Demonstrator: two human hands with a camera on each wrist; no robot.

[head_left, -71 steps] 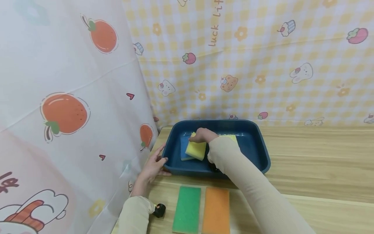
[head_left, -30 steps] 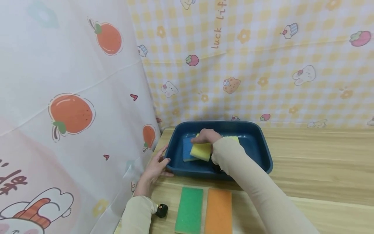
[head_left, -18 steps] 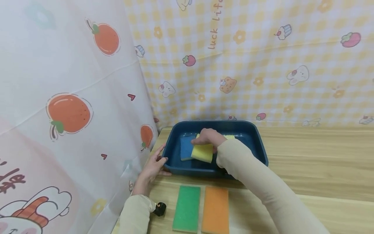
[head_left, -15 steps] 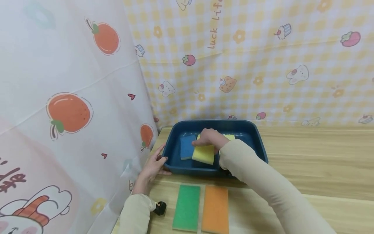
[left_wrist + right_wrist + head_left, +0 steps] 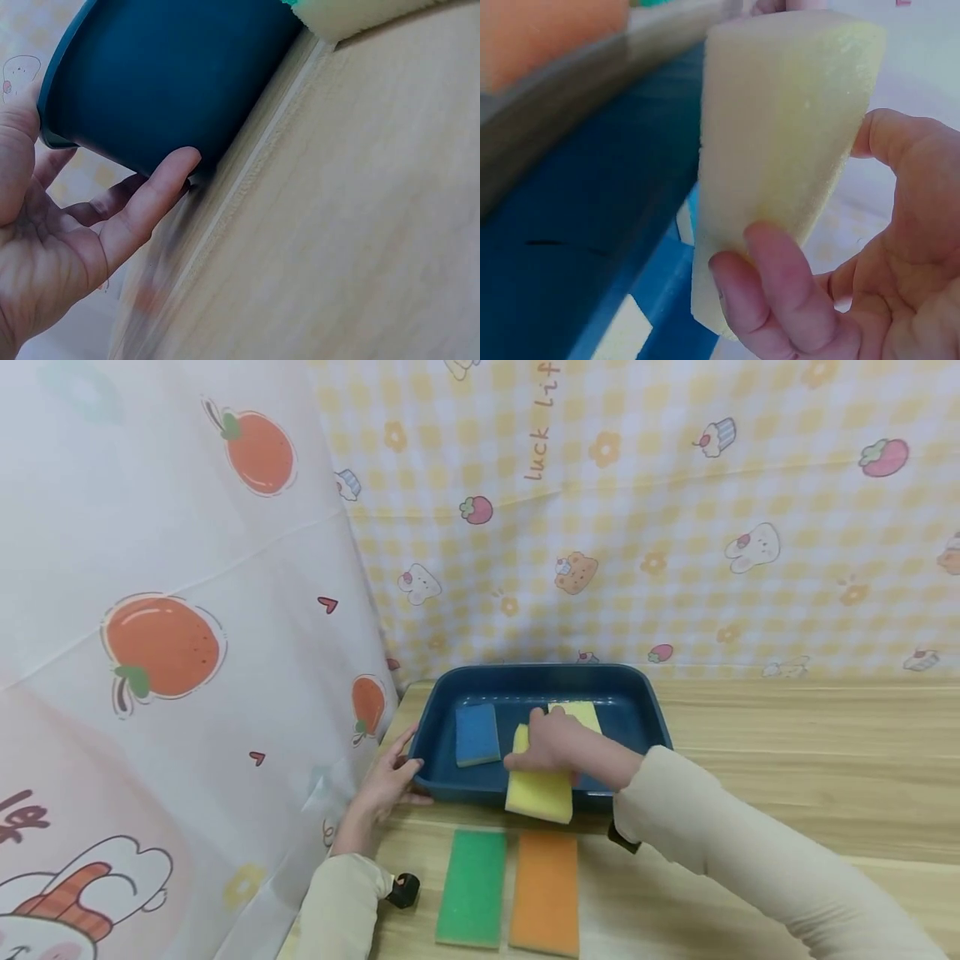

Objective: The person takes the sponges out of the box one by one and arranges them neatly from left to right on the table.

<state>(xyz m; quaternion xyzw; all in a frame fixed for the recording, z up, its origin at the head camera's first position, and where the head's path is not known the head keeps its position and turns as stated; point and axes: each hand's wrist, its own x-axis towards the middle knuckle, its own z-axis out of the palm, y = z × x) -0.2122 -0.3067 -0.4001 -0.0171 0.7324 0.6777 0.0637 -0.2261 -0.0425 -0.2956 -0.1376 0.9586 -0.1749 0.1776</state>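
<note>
My right hand (image 5: 561, 745) pinches a yellow sponge (image 5: 538, 795) above the front rim of the dark blue basin (image 5: 652, 727). In the right wrist view, the thumb and fingers press opposite faces of that sponge (image 5: 780, 127). My left hand (image 5: 384, 787) lies at the basin's left end, its thumb on the rim. Its fairly straight fingers touch the outer wall in the left wrist view. Inside the basin lie a blue sponge (image 5: 477, 735) at left and another yellow sponge (image 5: 583, 713), partly hidden behind my right hand.
A green sponge (image 5: 471, 889) and an orange sponge (image 5: 545, 893) lie side by side on the wooden table (image 5: 780, 760), in front of the basin. A white printed curtain (image 5: 285, 635) hangs close on the left; a yellow checked cloth (image 5: 660, 510) hangs behind.
My right hand has lifted the yellow sponge from beside the blue one and carried it right and toward me, over the front rim. The left hand has stayed at the basin's end.
</note>
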